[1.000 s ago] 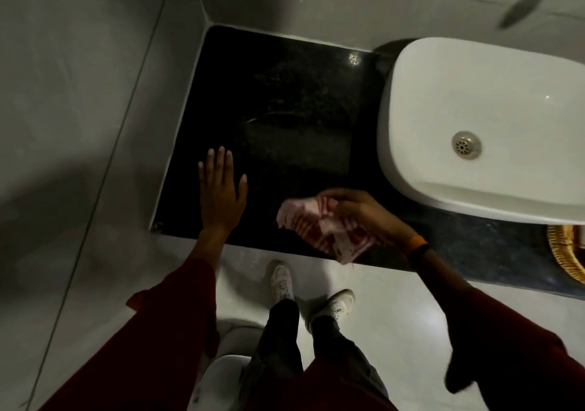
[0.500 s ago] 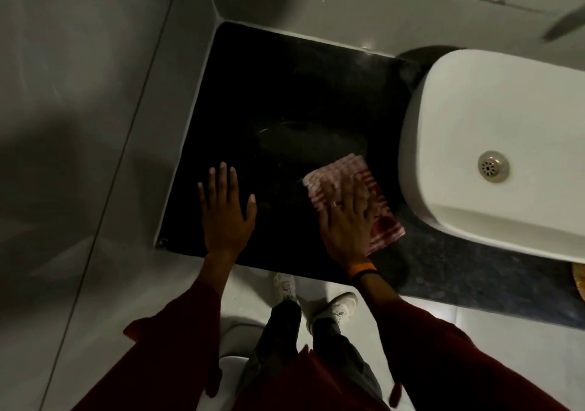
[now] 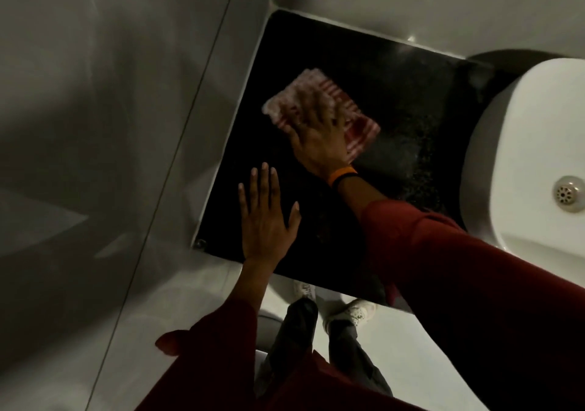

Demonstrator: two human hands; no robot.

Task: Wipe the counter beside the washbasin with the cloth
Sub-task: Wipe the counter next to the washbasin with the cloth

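I am pressing my right hand (image 3: 319,132), fingers spread flat, on the cloth (image 3: 354,119) near the worktop's (image 3: 411,94) back-left corner, so it rubs firmly, while bracing my open left hand (image 3: 266,217) at the front edge.

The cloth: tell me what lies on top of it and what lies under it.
The right hand presses flat on the red-and-white cloth, covering its middle. Under it lies the dark counter; the patch beneath the cloth is hidden.
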